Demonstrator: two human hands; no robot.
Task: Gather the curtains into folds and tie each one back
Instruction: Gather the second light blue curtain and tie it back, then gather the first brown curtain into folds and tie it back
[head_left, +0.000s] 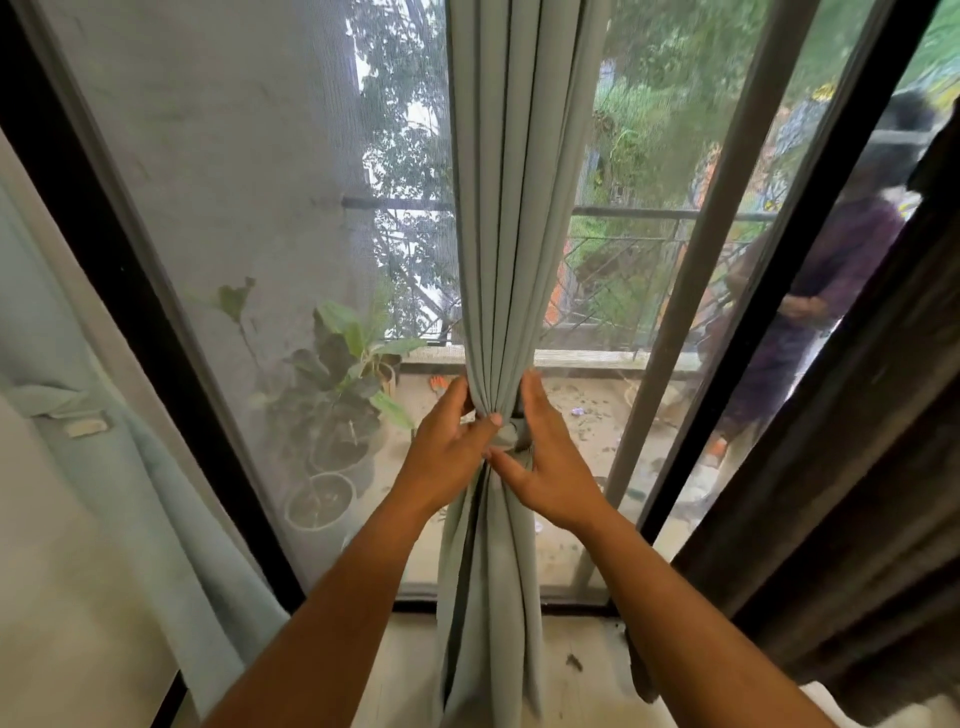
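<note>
From the head camera, a pale grey-green curtain (498, 218) hangs in narrow folds down the middle of the view, in front of a mesh-screened window (249, 208). The curtain is the landmark here. About halfway down it the folds are drawn into a tight waist, where a tie-back band (511, 434) of the same cloth crosses the front; below the waist the cloth spreads loosely toward the floor.

The left hand (449, 447) is at the curtain's left edge at the waist. Its fingers curl round the gathered folds from the left and its thumb presses on the front of the bundle just left of the band, so it grips the curtain. The right hand (545, 462) lies against the curtain's right side with fingers held straight and close together, pointing up along the cloth; its thumb reaches left across the folds just under the band. It presses rather than pinches.

Left of the curtain, beyond the mesh, potted plants (337, 395) stand on a balcony. Far left of the curtain a second pale curtain (156, 467) hangs by a black frame (130, 291). Right of the curtain stands a grey post (691, 291), then a dark curtain (852, 467), and a person in purple (831, 291) beyond the glass.
</note>
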